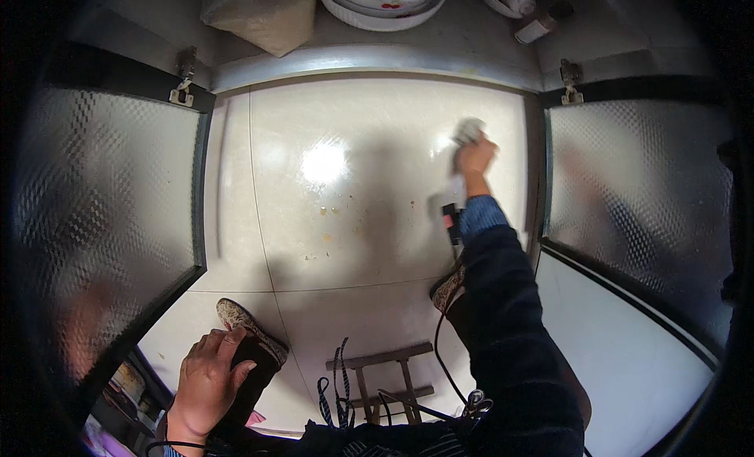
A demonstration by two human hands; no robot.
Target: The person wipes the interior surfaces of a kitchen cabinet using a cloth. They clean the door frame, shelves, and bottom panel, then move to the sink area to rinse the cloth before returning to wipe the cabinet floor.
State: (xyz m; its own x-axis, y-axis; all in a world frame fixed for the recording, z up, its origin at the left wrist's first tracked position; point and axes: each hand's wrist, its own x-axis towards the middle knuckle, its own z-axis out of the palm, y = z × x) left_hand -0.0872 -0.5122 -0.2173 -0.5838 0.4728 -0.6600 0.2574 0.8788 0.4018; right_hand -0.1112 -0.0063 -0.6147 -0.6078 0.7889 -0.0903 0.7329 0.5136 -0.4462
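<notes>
My right hand (476, 156) reaches forward over the pale tile floor (306, 115), near the right-hand cabinet door. It grips a greyish cloth (468, 129), blurred and apparently against the tile. Yellowish and brown spots (327, 237) dot the floor to the left of that hand. My left hand (211, 374) rests on my left leg, back upward, thumb spread from the fingers and nothing held. Below the fingers shows my left patterned shoe (241, 318).
Framed doors with textured glass stand open at left (112, 174) and right (624, 174). A metal-edged cabinet shelf (377, 65) bears stacked white bowls (383, 21), a bag (265, 21) and a small bottle (542, 24). Close by me are a low wooden stool (383, 357) and a dark cable (439, 351).
</notes>
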